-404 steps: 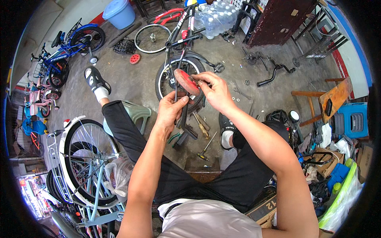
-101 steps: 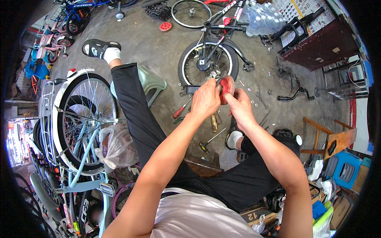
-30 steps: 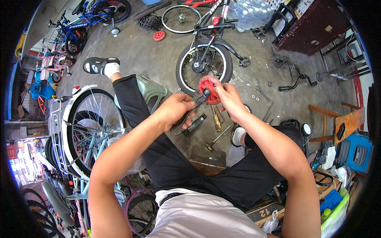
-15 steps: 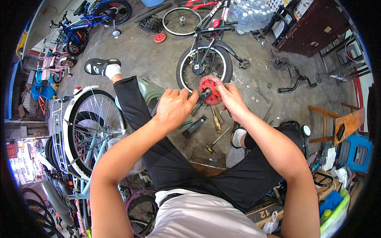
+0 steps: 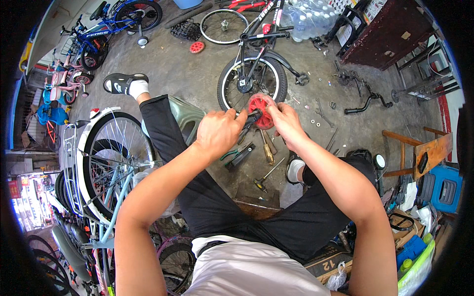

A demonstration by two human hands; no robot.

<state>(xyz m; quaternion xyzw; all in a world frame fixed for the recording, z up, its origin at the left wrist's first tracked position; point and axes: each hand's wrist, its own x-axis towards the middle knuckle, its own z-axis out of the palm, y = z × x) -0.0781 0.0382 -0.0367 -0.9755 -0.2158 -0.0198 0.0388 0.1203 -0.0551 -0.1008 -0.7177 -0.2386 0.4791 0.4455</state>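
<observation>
A red spoked training wheel [image 5: 266,120] is held up between my hands, above the floor. My right hand [image 5: 288,124] is closed on its right rim, the thumb on the near face. On the other side my left hand [image 5: 218,130] is closed round the dark metal bracket [image 5: 253,118] at the wheel's hub; part of that bracket is hidden by the fingers. Just beyond stands a black children's bicycle, its front wheel [image 5: 282,81] partly covered by the training wheel.
Pliers [image 5: 230,153], a yellow-handled screwdriver [image 5: 269,155] and a T-handle tool [image 5: 260,184] lie on the floor between my legs. A second red wheel [image 5: 197,47] lies farther off. Bicycles crowd the left, near a white-fendered wheel [image 5: 88,148]. A wooden stool [image 5: 434,153] stands right.
My left hand has turned slightly at the bracket, and the training wheel has tilted a little. The whole view has shifted slightly left. Both hands keep their hold.
</observation>
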